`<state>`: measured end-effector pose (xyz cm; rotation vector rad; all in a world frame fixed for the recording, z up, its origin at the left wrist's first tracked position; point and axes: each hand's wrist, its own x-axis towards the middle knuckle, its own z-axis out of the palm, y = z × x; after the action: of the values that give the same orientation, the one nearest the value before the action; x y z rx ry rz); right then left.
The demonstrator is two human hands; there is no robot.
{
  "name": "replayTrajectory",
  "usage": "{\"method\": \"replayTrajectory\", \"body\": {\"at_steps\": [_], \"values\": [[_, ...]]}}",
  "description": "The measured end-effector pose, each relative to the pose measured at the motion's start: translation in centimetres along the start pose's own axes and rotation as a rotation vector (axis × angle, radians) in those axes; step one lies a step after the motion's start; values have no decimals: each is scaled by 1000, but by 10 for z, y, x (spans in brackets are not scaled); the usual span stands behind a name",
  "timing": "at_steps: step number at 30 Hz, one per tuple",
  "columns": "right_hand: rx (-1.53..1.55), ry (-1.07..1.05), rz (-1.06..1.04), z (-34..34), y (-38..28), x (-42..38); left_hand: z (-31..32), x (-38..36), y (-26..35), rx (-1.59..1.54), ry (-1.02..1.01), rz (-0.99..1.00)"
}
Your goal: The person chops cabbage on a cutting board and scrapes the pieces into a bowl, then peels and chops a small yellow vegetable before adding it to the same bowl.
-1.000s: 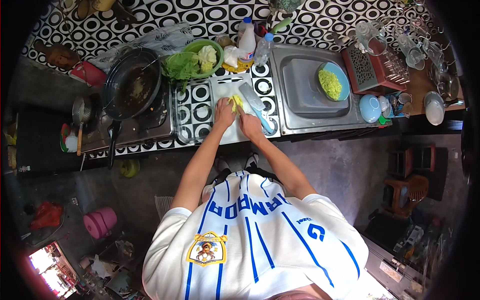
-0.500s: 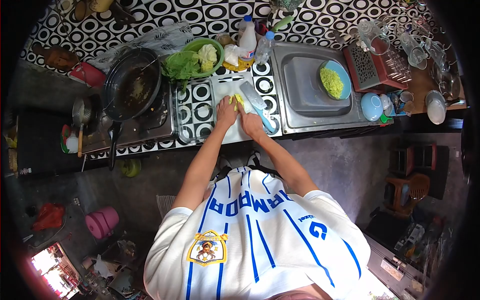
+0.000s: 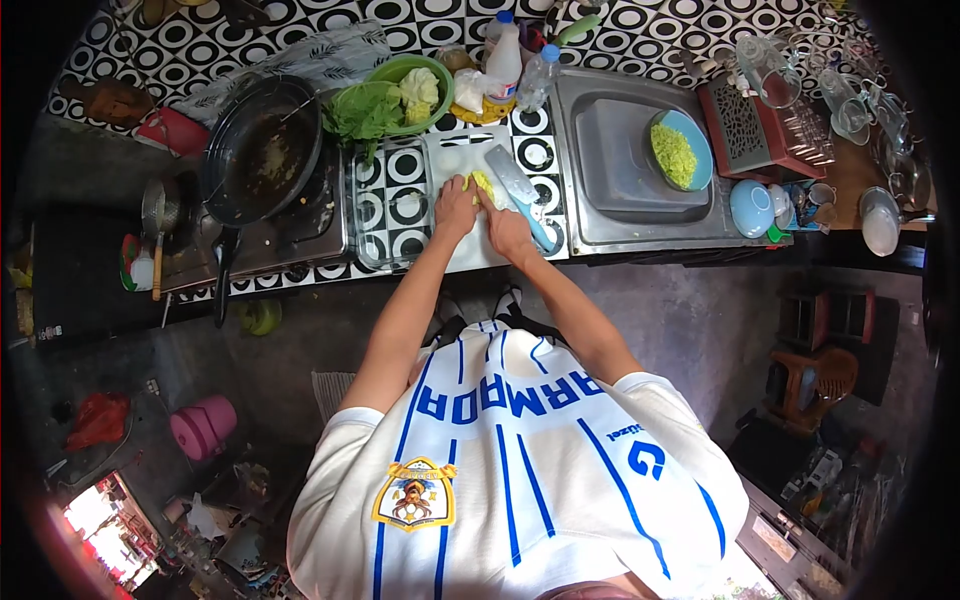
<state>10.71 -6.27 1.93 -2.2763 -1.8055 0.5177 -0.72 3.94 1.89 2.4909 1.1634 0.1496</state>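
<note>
Both my hands meet at a small piece of yellow-green vegetable (image 3: pixel 481 182) on a whitish cutting board (image 3: pixel 460 155). My left hand (image 3: pixel 457 206) has its fingers closed on the piece from the left side. My right hand (image 3: pixel 508 229) touches the same piece from the right, its fingers bent around the near edge. A cleaver with a light blue handle (image 3: pixel 541 232) lies on the board just right of my hands, held by neither. Beside the board, on the left, is a clear glass dish (image 3: pixel 365 240).
A dark wok (image 3: pixel 262 150) sits on the stove at left. Behind the board stand a green bowl of leafy vegetables (image 3: pixel 437 80) and bottles (image 3: pixel 541 75). At right, a sink (image 3: pixel 590 225) holds a blue bowl of shredded yellow-green vegetable (image 3: pixel 706 152), near a red-brown rack (image 3: pixel 730 125).
The camera view has shifted slightly. My hands remain at the vegetable piece, with my right hand a little lower against it and its fingers slightly changed. The cleaver still lies on the board.
</note>
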Motion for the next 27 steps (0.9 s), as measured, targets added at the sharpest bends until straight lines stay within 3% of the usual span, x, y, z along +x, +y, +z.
{"method": "replayTrajectory", "body": {"at_steps": [7,13,21,27], "values": [[-7,-67,47,-11,-4,-16,3,0,3,3,3,0],[46,37,-13,-7,0,-42,3,-3,3,-10,24,-3],[11,57,-1,8,0,8,4,-1,0,-30,30,-9],[37,-57,53,-12,-1,-31,1,-1,3,-26,-15,-23]]}}
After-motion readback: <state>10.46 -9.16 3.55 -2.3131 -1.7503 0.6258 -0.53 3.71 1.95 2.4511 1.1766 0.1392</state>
